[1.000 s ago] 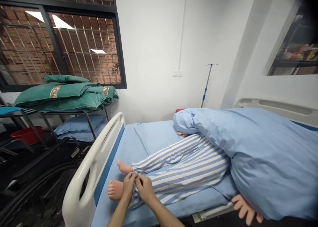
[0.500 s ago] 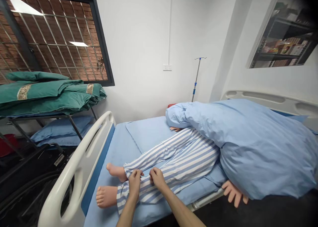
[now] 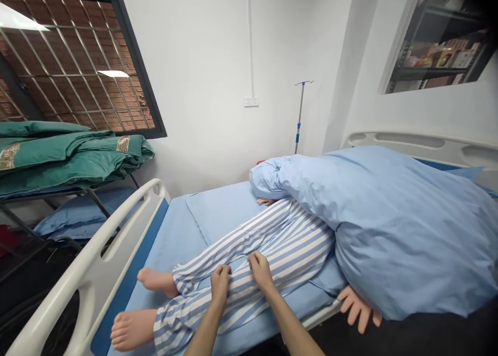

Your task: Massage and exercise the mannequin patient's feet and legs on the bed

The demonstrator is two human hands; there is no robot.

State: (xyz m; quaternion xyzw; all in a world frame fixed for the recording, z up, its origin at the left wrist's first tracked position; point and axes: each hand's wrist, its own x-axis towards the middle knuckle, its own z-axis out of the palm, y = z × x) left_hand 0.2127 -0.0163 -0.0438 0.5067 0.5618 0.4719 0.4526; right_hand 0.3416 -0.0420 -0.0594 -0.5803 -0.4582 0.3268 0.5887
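A manikin-like figure lies on the bed in blue-and-white striped trousers (image 3: 303, 242). Its bare feet (image 3: 134, 331) point left. My left hand (image 3: 220, 284) is closed at the nearer trouser leg, around the shin, fingers curled into the cloth. Just to its right, nearer the knee, my right hand (image 3: 260, 270) has its fingers closed on the same leg. My fingertips are partly hidden. A bunched light-blue quilt (image 3: 408, 231) covers the figure's upper body. One of its hands (image 3: 360, 306) sticks out below the quilt at the near bed edge.
A white-and-blue bed end board (image 3: 89, 257) stands at the left, another board (image 3: 412, 140) at the far right. Behind the bed is a drip stand (image 3: 299, 117). Green folded bedding (image 3: 85, 159) lies on a rack by the barred window (image 3: 78, 60).
Both my hands have moved up the nearer leg, away from the ankle and towards the knee, still closed. The view has shifted somewhat to the right.
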